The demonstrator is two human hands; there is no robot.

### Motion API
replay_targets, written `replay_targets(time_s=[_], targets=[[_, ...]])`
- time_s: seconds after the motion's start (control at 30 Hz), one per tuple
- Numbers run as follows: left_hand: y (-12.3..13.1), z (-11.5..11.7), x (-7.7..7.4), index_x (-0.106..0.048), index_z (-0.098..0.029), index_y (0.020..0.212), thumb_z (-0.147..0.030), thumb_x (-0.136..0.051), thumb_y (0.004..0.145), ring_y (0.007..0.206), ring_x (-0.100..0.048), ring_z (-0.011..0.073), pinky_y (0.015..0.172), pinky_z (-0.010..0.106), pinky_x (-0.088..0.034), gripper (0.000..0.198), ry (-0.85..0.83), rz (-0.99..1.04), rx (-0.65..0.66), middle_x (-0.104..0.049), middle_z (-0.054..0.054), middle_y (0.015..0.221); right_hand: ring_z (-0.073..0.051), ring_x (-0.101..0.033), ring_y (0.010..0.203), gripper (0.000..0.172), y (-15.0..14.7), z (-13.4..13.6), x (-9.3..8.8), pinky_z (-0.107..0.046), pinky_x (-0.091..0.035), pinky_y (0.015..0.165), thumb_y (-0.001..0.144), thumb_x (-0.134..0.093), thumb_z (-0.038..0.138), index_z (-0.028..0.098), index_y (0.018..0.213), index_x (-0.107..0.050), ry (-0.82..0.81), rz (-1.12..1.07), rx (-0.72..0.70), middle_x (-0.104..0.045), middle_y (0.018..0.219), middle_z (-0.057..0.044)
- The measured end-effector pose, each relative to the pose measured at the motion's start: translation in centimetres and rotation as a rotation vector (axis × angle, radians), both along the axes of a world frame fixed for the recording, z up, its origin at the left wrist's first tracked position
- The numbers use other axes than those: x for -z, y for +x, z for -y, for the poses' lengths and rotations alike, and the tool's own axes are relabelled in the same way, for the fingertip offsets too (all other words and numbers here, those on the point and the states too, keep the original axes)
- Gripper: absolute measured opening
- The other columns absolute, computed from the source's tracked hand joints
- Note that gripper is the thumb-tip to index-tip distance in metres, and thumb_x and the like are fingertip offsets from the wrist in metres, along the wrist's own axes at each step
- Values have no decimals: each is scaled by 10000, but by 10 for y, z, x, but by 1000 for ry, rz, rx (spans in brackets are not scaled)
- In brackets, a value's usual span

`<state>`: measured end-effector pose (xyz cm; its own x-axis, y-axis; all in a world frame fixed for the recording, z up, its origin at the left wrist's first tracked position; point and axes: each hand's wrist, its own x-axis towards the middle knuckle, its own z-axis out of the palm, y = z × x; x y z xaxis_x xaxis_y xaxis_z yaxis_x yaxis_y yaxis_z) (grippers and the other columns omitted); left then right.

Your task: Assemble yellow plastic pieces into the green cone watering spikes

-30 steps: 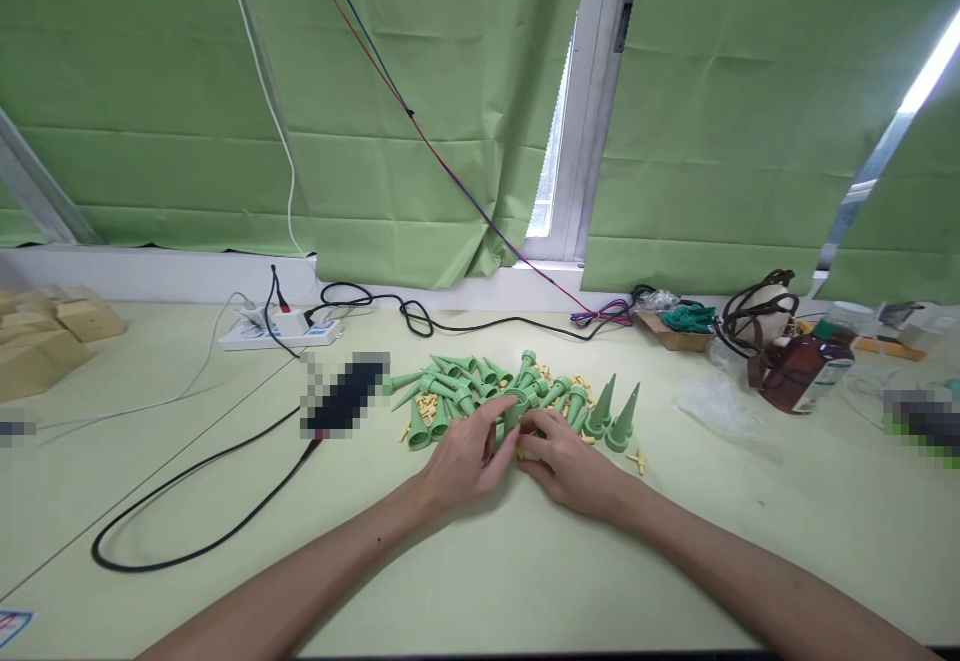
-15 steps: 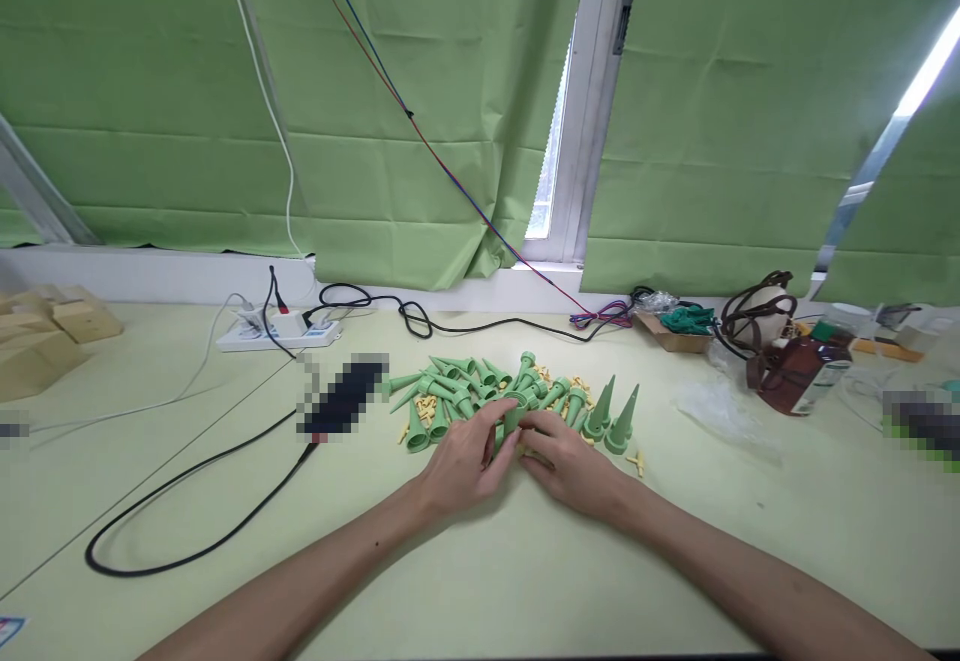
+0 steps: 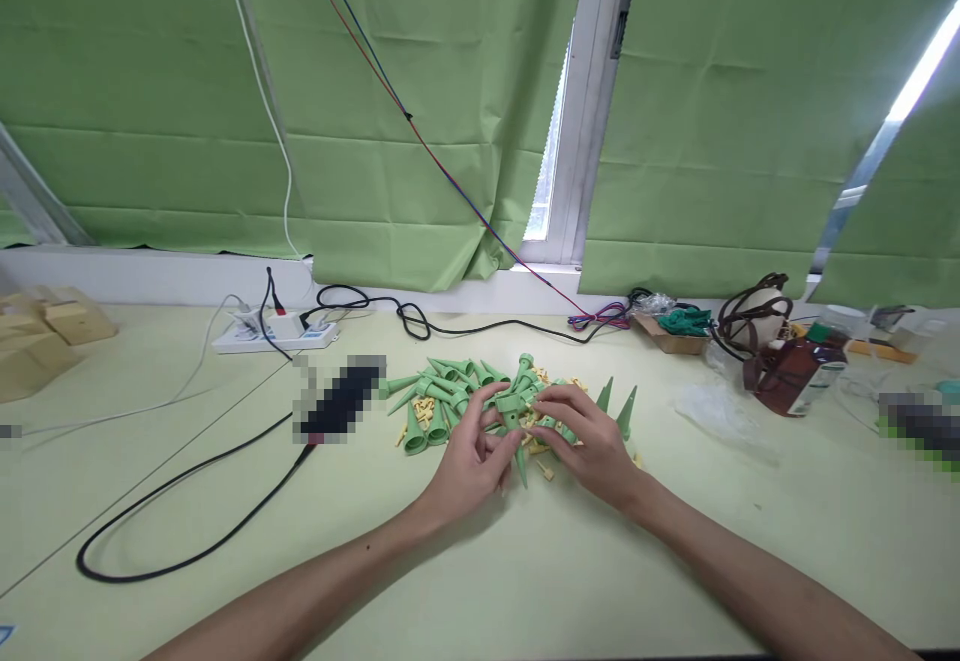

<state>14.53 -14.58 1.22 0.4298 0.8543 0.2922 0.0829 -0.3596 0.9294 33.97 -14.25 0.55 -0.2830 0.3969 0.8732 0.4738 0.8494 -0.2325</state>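
My left hand [image 3: 471, 463] is closed around a green plastic plant-watering spike [image 3: 513, 419], thumb on the near side. Its wide capped end is up and its thin tip points down towards the table. Close to the spike's right side is my right hand [image 3: 592, 438], its fingers curved and apart; whether the fingertips touch it I cannot tell. Behind both hands lies a pile of similar green spikes [image 3: 436, 426], mixed with small yellow plastic pieces [image 3: 424, 409]. One yellow piece [image 3: 545, 472] lies on the table below my right hand.
Two upright green spikes [image 3: 627, 411] stand right of the pile, partly behind my right hand. A blurred dark device [image 3: 341, 401] with a black cable lies left. Behind are a power strip [image 3: 315, 334], a cardboard box [image 3: 679, 341], a brown bottle [image 3: 801, 371] and a plastic bag [image 3: 720, 411].
The spike in my left hand now shows its tip below the fingers. My right hand has moved slightly right and up, its fingers spreading apart. A yellow piece now shows below it.
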Motion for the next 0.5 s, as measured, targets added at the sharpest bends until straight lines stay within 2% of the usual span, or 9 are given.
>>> replay_targets(time_s=[0.13,0.4,0.5], targets=[[1,-3,-2,-307,-271,1345,-462,-552,940,383,-493,56,390,193,-358,510,-136,101,87,-498,-63,760,-209,-634,1025,307,-5,2,4,-361,-575,853,946,-538,53,229,1186,-611,5,-7,-1,-612,1070,-100],[1,-7,4,-310,-280,1289,-459,-569,932,375,-484,36,383,178,-345,476,-157,115,81,-506,-59,810,-210,-644,994,303,-7,0,8,-363,-577,838,934,-556,44,234,1156,-638,21,-94,59,-639,1021,-90],[2,-6,5,-341,-289,1268,-462,-583,919,390,-481,36,383,176,-338,459,-157,106,38,-485,-64,817,-205,-646,963,289,-7,2,8,-356,-578,813,927,-566,38,228,1131,-644,30,-97,49,-640,993,-87]])
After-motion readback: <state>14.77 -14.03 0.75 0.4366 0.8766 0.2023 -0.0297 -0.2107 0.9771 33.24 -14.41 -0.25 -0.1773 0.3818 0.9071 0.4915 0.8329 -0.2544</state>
